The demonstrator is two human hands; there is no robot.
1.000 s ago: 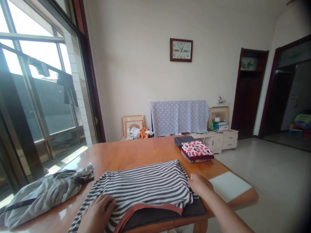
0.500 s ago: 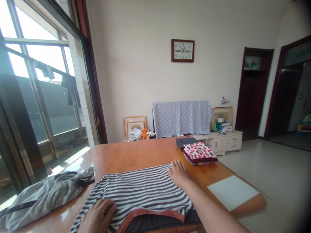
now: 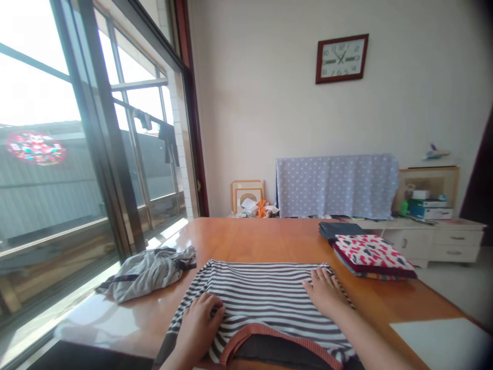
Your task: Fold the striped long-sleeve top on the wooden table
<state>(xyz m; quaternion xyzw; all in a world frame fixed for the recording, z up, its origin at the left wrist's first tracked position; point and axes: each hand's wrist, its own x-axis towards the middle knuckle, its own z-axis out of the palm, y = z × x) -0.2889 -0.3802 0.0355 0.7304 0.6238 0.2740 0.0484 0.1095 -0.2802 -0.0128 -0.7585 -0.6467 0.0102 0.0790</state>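
Lying palm-down on a charcoal-and-white striped knit shirt (image 3: 262, 293), the left hand (image 3: 198, 329) and right hand (image 3: 325, 293) pinch nothing: the left fingers (image 3: 210, 306) curve lightly against the stripes, while the right fingers (image 3: 319, 280) spread open and flat near the shirt's far right corner. The shirt lies flat on an orange-brown wooden bench (image 3: 246, 236), with its rust-red ribbed edge (image 3: 269, 334) curving nearest the body around a dark grey lining or panel (image 3: 277, 347). That curved edge could curl or bunch if either palm drags across the thin knit, and uneven pressure could skew the stripes. To the left sits a crumpled grey cloth garment (image 3: 148, 272); a loose sleeve or strap could catch there. To the right lies a white flat board (image 3: 442, 341). Farther along are a red-and-white patterned folded stack (image 3: 372, 254) and a dark folded cloth (image 3: 339, 229), either of which could be nudged by a wide sweep. Beyond hangs a pale blue polka-dot cloth (image 3: 335, 185).
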